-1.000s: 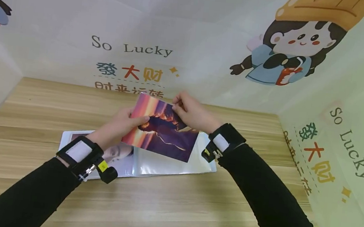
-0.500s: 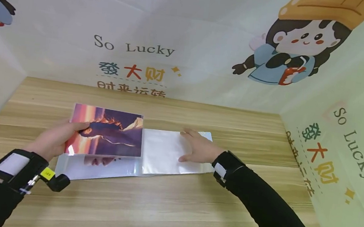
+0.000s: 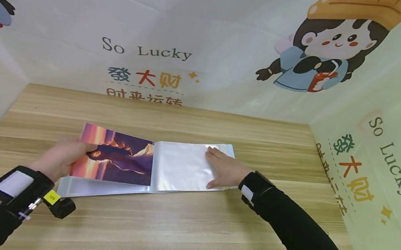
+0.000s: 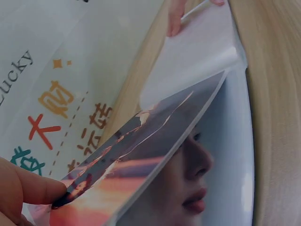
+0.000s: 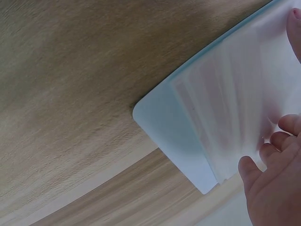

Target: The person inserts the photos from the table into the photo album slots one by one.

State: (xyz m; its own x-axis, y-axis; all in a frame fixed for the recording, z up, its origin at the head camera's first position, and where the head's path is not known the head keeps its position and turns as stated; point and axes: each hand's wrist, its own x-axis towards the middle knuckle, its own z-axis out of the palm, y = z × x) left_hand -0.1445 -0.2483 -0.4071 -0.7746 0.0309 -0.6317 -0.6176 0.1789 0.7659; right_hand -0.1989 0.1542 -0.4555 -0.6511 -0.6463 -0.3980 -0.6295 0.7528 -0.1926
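Observation:
A photo album lies spread on the wooden table. My left hand pinches the left edge of a photo print with a purple and orange scene, thumb on top. The print slants over the album's left page in the left wrist view, covering part of a portrait photo in that page. My right hand rests on the right page, a clear sleeve with a white look. In the right wrist view, layered clear sleeves stop short of the pale cover's edge, with the fingers pressed on them.
The wooden tabletop stretches around the album. White printed sheeting stands as a wall behind the table, and similar panels rise at left and right. Black wrist straps with cameras sit on both wrists.
My left hand has carried the print leftward and down over the left page. My right hand has left the print's top edge and come down on the right page, sliding slightly right.

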